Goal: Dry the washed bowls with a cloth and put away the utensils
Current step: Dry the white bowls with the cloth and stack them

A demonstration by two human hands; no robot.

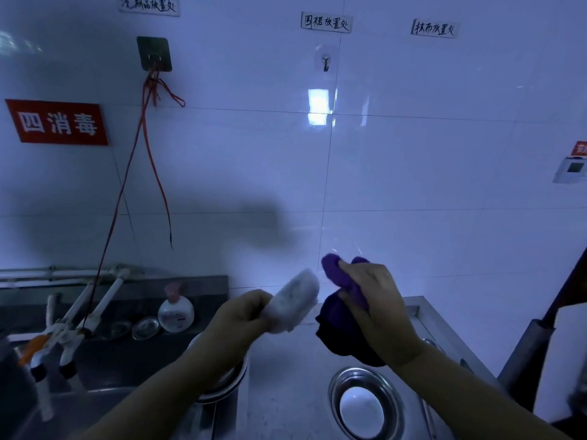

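Above the counter (279,376), left hand (238,315) grips one bowl (293,300) tilted up-right; right hand (378,300) clutches one cloth (340,335).

Your single head-worn wide-angle view, looking forward and slightly down from your own eye level, facing the tiled wall (381,173) squarely, close over the steel tabletop (286,376), both forearms entering from the bottom edge, edges bowed by the lens
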